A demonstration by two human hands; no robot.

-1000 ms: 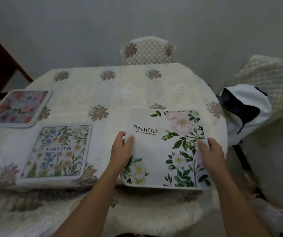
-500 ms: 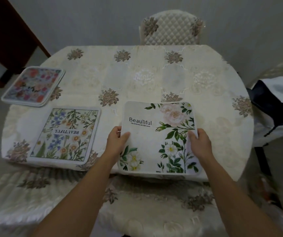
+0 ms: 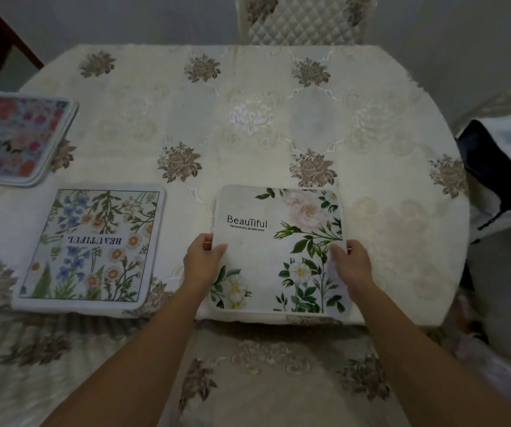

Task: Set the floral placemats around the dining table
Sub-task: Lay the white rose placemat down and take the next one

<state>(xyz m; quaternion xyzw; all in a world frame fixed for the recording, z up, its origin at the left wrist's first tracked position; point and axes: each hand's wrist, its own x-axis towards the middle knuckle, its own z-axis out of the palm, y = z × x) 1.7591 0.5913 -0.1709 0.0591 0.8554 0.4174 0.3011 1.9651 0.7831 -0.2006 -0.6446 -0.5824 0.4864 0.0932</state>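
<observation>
**White-rose placemat held at both side edges, near table edge**

Far left: small stack of square placemats with pink and red flower print, lying flat at the left edge of the dining table with cream embroidered tablecloth. Stack count not readable; at least two rims show.

Left of centre: square placemat with blue and orange wildflower print, flat on the cloth at the near edge. Its "BEAUTIFUL" lettering reads upside down from this view. No hand touches it.

Centre: left hand grips the left edge of the white square placemat with pale roses and green leaves. Thumb lies on top of the mat, fingers curl at or under the edge; hand partly closed.

This mat lies at the near table edge, lettering upright toward the viewer, well apart from the wildflower mat. Whether it rests fully flat on the cloth cannot be told.

Right of centre: right hand clasps the mat's right edge in the same way, thumb on top, partly closed.

Far side: quilted cream chair. Far right: white and dark fabric item, beside the table.
</observation>
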